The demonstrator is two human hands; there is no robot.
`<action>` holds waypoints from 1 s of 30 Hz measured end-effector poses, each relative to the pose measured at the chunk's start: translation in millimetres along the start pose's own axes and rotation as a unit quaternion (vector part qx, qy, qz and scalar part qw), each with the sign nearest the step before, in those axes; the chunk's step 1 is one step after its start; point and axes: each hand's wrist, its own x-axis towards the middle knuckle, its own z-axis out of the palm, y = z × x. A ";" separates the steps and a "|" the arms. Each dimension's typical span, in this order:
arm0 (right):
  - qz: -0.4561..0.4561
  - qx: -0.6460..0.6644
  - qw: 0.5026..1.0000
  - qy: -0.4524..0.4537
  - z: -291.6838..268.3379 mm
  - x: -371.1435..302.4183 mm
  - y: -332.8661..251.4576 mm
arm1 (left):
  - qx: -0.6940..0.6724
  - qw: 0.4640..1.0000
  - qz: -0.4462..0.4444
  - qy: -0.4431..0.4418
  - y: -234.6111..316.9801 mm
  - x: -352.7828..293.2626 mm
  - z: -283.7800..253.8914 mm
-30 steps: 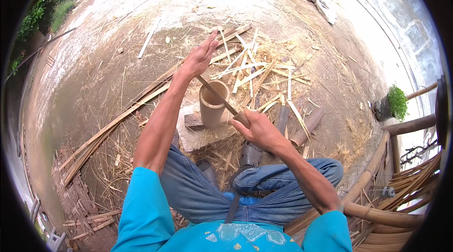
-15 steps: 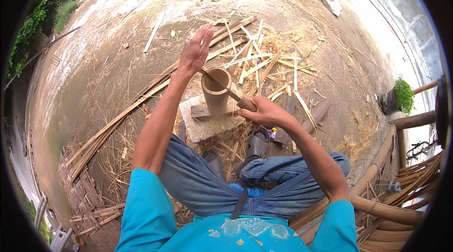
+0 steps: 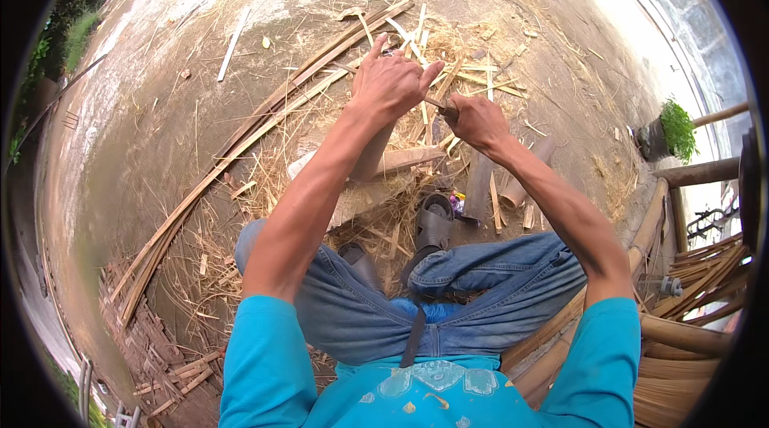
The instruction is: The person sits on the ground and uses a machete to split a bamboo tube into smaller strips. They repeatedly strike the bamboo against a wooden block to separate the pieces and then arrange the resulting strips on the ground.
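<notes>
Head view: report the step in hand.

Blade work at the upper end of a bamboo section [image 3: 372, 156], in my judgement. The right hand [image 3: 481, 120] has its fingers wrapped fully around the handle of a knife [image 3: 450, 113]; the blade runs leftward and passes out of sight at the left hand [image 3: 390, 85].

Condition of the left fingers?

Thumb held out to the side, forefinger extended, the others partly hidden. Whether they press on the blade or grip anything, I cannot tell.

Position of the bamboo?

Leaning, in front of the seated person, beside a wooden block [image 3: 410, 158]. Its upper end is covered by the left hand, so contact with the blade is unconfirmed.

Surroundings?

Pale strips [image 3: 233, 45] and straw lie on the ground; a sandalled foot [image 3: 433, 228] rests nearby.

What does the next move call for?

In my judgement, a steadied bamboo section, a firm right-hand hold, and left fingers kept clear of the cutting edge.
</notes>
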 end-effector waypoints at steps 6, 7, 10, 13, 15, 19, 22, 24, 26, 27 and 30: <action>0.079 0.234 0.928 -0.280 5.4 1.0 -24.9 | 0.105 0.983 0.021 0.152 -40.2 -0.5 27.3; 0.107 0.259 0.898 -0.339 7.3 -2.4 -33.7 | 0.098 0.976 0.030 0.191 -43.3 -9.0 30.5; 0.045 0.216 0.928 -0.301 55.7 -18.3 -39.3 | 0.110 0.966 0.041 0.229 -53.8 -24.7 28.1; 0.008 0.186 0.950 -0.250 103.1 -37.0 -40.8 | 0.065 0.977 0.031 0.201 -66.0 -47.7 33.2; 0.012 0.144 0.973 -0.177 118.5 -46.2 -43.3 | 0.041 0.987 0.011 0.157 -66.5 -61.3 31.2; 0.049 0.042 0.995 -0.078 126.7 -44.1 -51.4 | -0.014 0.996 -0.033 0.086 -58.9 -83.4 18.4; 0.075 0.064 0.992 -0.080 123.3 -42.2 -49.8 | 0.011 0.995 -0.059 0.081 -56.1 -97.2 19.6; 0.127 0.103 0.983 -0.081 121.5 -43.9 -44.5 | -0.006 0.996 -0.026 0.083 -47.2 -102.6 23.9; 0.160 0.117 0.975 -0.102 127.2 -45.6 -25.6 | -0.016 0.993 0.013 0.115 -39.3 -104.5 28.4; 0.181 0.122 0.969 -0.112 133.3 -48.2 -10.1 | -0.031 0.992 0.018 0.120 -34.7 -104.3 29.3; 0.216 0.197 0.953 -0.080 138.1 -73.2 7.5 | -0.076 0.971 0.052 0.221 -30.6 -112.8 27.8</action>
